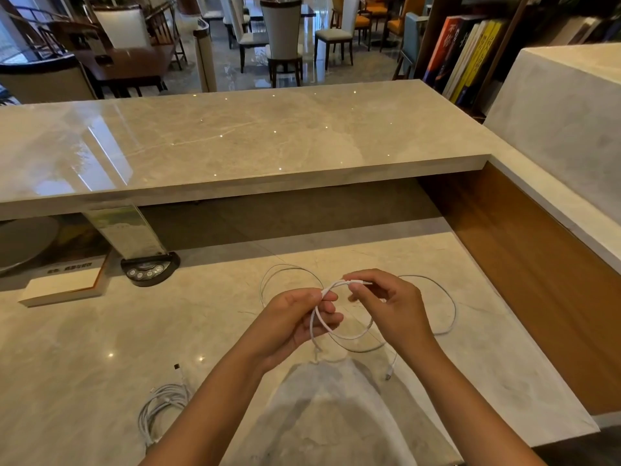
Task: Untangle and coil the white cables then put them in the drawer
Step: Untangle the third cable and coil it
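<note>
A loose white cable [447, 299] lies in wide loops on the marble desk [100, 348] and rises into both hands. My left hand [295, 322] grips a small loop of it between curled fingers. My right hand [383, 299] pinches the cable's white plug end just to the right of the left hand. Another plug end [389, 374] dangles below my right wrist. A second white cable [161, 410], coiled, lies on the desk at the lower left, partly hidden by my left forearm. No drawer is in view.
A raised marble counter [235, 142] runs across above the desk. Under it at the left stand an acrylic sign holder [131, 233] on a black base with buttons [149, 269] and a white book [64, 284]. A wooden side panel [524, 264] closes the right.
</note>
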